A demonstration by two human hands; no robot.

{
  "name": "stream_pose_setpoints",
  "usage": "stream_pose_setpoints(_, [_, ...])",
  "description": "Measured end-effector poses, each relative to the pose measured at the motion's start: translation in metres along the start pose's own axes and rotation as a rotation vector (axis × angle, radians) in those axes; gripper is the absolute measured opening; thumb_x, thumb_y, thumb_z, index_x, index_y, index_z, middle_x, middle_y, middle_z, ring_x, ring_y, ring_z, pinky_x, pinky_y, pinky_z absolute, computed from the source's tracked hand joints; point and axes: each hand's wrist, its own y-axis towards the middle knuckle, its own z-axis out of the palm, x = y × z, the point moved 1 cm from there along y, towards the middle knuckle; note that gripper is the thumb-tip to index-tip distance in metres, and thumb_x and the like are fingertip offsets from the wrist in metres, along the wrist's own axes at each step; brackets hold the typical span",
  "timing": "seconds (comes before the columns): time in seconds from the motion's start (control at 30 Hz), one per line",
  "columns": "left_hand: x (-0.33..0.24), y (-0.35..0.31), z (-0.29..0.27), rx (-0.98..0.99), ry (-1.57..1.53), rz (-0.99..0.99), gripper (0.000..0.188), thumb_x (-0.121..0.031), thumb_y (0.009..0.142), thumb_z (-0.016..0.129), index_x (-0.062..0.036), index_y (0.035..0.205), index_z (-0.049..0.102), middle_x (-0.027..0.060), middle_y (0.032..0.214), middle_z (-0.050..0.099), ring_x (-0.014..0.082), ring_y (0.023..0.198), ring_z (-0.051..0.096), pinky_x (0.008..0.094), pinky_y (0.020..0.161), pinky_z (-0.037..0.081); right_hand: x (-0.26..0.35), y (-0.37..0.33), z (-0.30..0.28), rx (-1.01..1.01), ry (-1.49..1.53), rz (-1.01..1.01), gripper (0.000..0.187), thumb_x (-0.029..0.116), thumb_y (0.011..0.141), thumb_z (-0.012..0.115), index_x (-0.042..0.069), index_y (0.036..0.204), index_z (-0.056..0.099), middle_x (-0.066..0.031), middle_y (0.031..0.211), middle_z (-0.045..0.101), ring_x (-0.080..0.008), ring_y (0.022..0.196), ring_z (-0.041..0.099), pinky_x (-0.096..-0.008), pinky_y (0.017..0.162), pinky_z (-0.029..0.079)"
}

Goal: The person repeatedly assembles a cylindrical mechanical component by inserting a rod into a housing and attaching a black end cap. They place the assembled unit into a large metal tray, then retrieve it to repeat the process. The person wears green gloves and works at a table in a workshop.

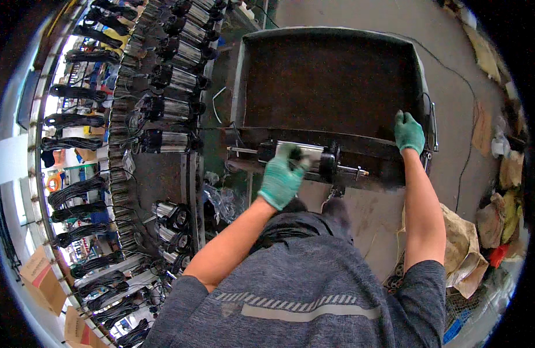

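Observation:
A cylinder-shaped motor unit, with a bright silver body and black ends, lies crosswise along the near edge of a dark rectangular metal tank. Thin metal rods stick out past both its ends. Over its left half is my left hand in a green knitted glove; the fingers are smeared by motion, and whether they touch the casing is unclear. My right hand, gloved the same, is near the tank's right wall with its fingers curled in. Anything inside that fist is hidden. A slim metal bar stands just right of it.
On my left, a rack holds several similar silver-and-black motors and several coiled black cables. Clear plastic wrap lies by the rack. Sacks lie at right, and a thin cable runs across the floor.

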Motion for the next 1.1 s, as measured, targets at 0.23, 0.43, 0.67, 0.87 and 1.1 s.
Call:
stream_pose_setpoints(0.23, [0.154, 0.021, -0.132, -0.298, 0.534, -0.11, 0.031, -0.031, 0.097, 0.064, -0.0049, 0.113, 0.066, 0.0207, 0.108, 0.067, 0.039, 0.102, 0.064, 0.0467, 0.09, 0.051, -0.025, 0.016, 0.018, -0.055, 0.38, -0.085, 0.035, 0.039, 0.099, 0.062, 0.008, 0.113, 0.07, -0.0102, 0.1, 0.074, -0.027, 0.088, 0.068, -0.0383, 0.08, 0.051])
stream_pose_setpoints(0.43, [0.244, 0.035, -0.143, 0.168, 0.27, -0.288, 0.053, -0.046, 0.106, 0.048, 0.0008, 0.125, 0.064, 0.0225, 0.118, 0.069, 0.0333, 0.109, 0.066, 0.0408, 0.094, 0.049, 0.131, -0.134, -0.003, 0.389, 0.75, -0.377, 0.024, 0.013, 0.095, 0.068, 0.006, 0.117, 0.067, -0.0061, 0.105, 0.068, -0.0176, 0.098, 0.064, -0.032, 0.086, 0.052])
stream_pose_setpoints(0.67, [0.222, 0.048, -0.13, 0.221, -0.008, -0.284, 0.045, -0.038, 0.105, 0.052, 0.0016, 0.115, 0.069, 0.0168, 0.085, 0.069, 0.0244, 0.075, 0.063, 0.038, 0.072, 0.05, 0.169, -0.174, 0.008, 0.401, 0.734, -0.197, 0.026, -0.005, 0.086, 0.056, 0.002, 0.108, 0.07, -0.0097, 0.097, 0.073, -0.0147, 0.079, 0.065, -0.0308, 0.071, 0.056])
stream_pose_setpoints(0.87, [0.241, 0.031, -0.139, 0.196, -0.041, -0.308, 0.045, -0.038, 0.104, 0.054, 0.0033, 0.109, 0.07, 0.0179, 0.092, 0.072, 0.0271, 0.084, 0.065, 0.0386, 0.079, 0.05, 0.166, -0.183, 0.032, 0.278, 0.632, -0.368, 0.027, -0.009, 0.086, 0.055, 0.001, 0.105, 0.07, -0.0059, 0.09, 0.072, -0.0099, 0.074, 0.063, -0.0274, 0.069, 0.055])
stream_pose_setpoints(1.1, [0.218, 0.019, -0.16, 0.066, 0.395, 0.345, 0.041, -0.032, 0.093, 0.066, -0.0065, 0.125, 0.065, 0.0198, 0.129, 0.061, 0.0382, 0.11, 0.062, 0.044, 0.092, 0.051, 0.176, -0.185, 0.026, 0.245, 0.512, -0.414, 0.027, -0.007, 0.083, 0.055, 0.001, 0.102, 0.071, -0.0111, 0.086, 0.071, -0.0166, 0.078, 0.067, -0.0333, 0.07, 0.057])
